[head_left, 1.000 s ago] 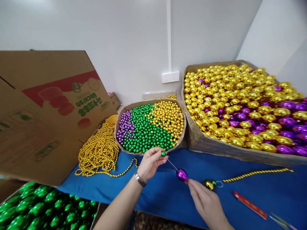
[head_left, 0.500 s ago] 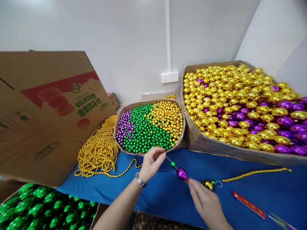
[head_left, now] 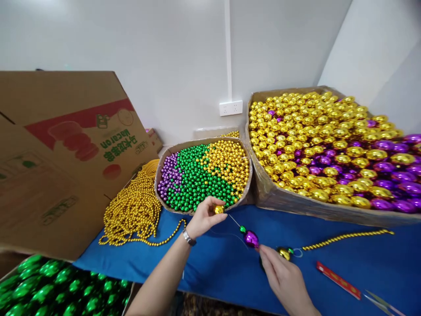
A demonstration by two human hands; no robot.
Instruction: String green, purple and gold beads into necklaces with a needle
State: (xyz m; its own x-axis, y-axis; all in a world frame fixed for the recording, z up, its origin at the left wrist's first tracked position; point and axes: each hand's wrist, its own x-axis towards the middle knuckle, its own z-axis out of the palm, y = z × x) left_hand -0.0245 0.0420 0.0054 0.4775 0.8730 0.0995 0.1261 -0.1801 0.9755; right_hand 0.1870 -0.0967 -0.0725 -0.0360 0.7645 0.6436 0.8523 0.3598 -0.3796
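Note:
My left hand (head_left: 204,218), a watch on its wrist, is closed with thumb and fingers around a gold bead (head_left: 219,210), just in front of the tub of small beads. A thin straight strand (head_left: 234,220) runs from near that bead to a small green bead (head_left: 242,229). Touching the green one is a large shiny purple bead (head_left: 251,239). My right hand (head_left: 285,278) pinches at the purple bead's lower end. Just past its fingers lies a large gold bead (head_left: 283,253), partly hidden, with a green bead and clear loop (head_left: 297,252) beside it.
A cardboard tub (head_left: 204,141) holds purple, green and gold beads. Right of it stands a big box (head_left: 296,206) of large gold and purple beads. Gold bead chains (head_left: 131,210), a red knife-like strip (head_left: 338,280) and scissors (head_left: 383,303) lie on blue cloth (head_left: 223,272). Green beads (head_left: 49,285) fill a lower-left box.
A gold bead now shows between my left fingers, where none was visible before. The green bead has come up against the purple one. My right hand stays nearly in place.

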